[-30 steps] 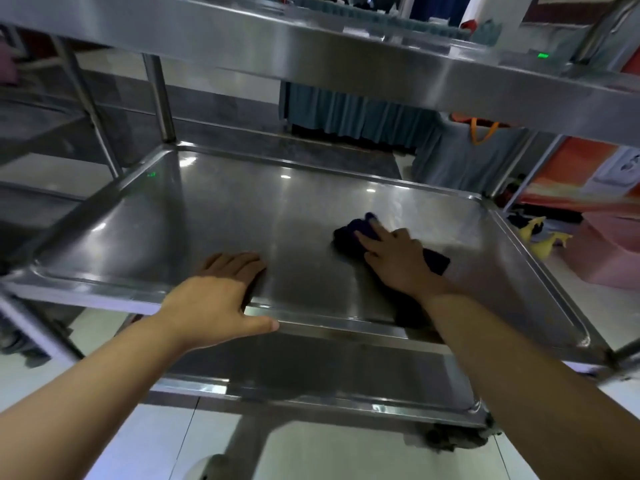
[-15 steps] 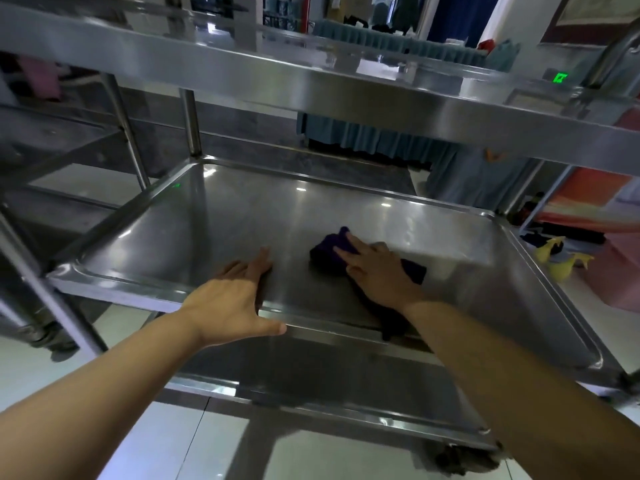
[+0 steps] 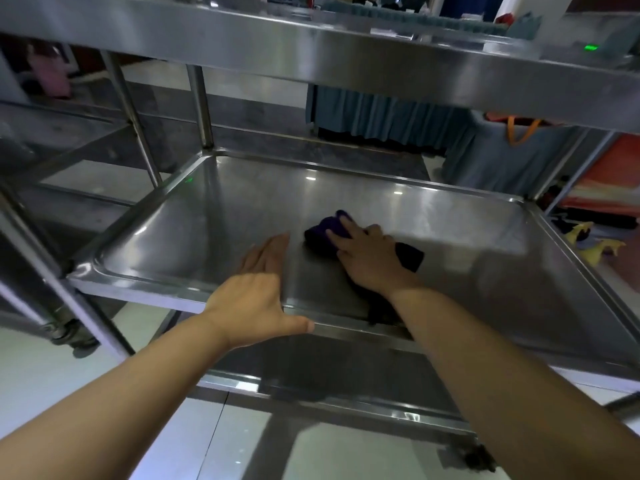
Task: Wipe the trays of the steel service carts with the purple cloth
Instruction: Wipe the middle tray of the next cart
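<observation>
The steel cart's middle tray (image 3: 180, 237) fills the centre of the view, under the top tray (image 3: 346, 53). My right hand (image 3: 370, 259) presses flat on the purple cloth (image 3: 323, 232) in the middle of that tray; cloth shows ahead of my fingers and behind my wrist. My left hand (image 3: 256, 289) lies on the tray's near rim, fingers stretched flat onto the tray floor, thumb hooked over the front edge, holding nothing. The two hands are close together.
A lower tray (image 3: 346, 382) sits under my forearms. A second steel cart (image 3: 52, 161) stands close on the left. Upright posts (image 3: 201, 105) rise at the tray's far left corner. Blue-skirted tables (image 3: 381, 119) stand beyond. A pink tub and yellow items are on the floor at right.
My right hand has slid the cloth leftward across the tray, closer to my left hand. My left hand's fingers have stretched out further onto the tray. The view has shifted down and right.
</observation>
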### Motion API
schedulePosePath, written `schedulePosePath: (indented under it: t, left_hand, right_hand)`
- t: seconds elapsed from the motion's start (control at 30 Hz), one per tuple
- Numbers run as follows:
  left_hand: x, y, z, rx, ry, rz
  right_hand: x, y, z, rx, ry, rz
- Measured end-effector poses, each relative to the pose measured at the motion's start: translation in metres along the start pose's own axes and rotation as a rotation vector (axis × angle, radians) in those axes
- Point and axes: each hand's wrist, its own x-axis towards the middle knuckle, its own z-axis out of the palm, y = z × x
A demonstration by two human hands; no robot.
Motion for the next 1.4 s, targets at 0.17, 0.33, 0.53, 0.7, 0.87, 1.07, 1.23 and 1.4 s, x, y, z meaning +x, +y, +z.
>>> schedulePosePath:
  t: [0.17,0.33,0.53,0.7,0.87,1.07,1.23,1.4]
  left_hand:
    - [-0.005,0.002,-0.004,-0.095,0.147,0.033]
    - [-0.021,-0.022,-0.023,-0.129,0.115,-0.022]
    - [-0.074,-0.135,-0.030,-0.026,0.316,0.022]
    - [-0.073,-0.145,-0.014,-0.192,0.461,-0.041]
    - [-0.074,-0.146,-0.004,-0.298,0.537,-0.080]
    - [-0.076,-0.143,-0.003,-0.319,0.566,-0.087]
    - [-0.078,-0.144,-0.001,-0.344,0.584,-0.079]
    - [-0.081,-0.148,-0.003,-0.342,0.564,-0.020]
  right_hand:
    - [-0.003,-0.076,0.016,0.284,-0.124,-0.102]
    - [-0.016,-0.060,0.001,0.261,-0.103,-0.299]
    - [0.012,-0.006,-0.005,0.118,-0.016,-0.111]
    - [0.047,0.001,-0.002,-0.015,0.010,0.244]
    - [0.053,-0.053,0.000,-0.062,-0.011,0.118]
    - [0.025,-0.150,0.003,-0.016,-0.092,-0.262]
    - [0.018,-0.164,0.001,0.033,-0.147,-0.356]
    - [0.055,-0.131,0.000,-0.015,-0.071,-0.188]
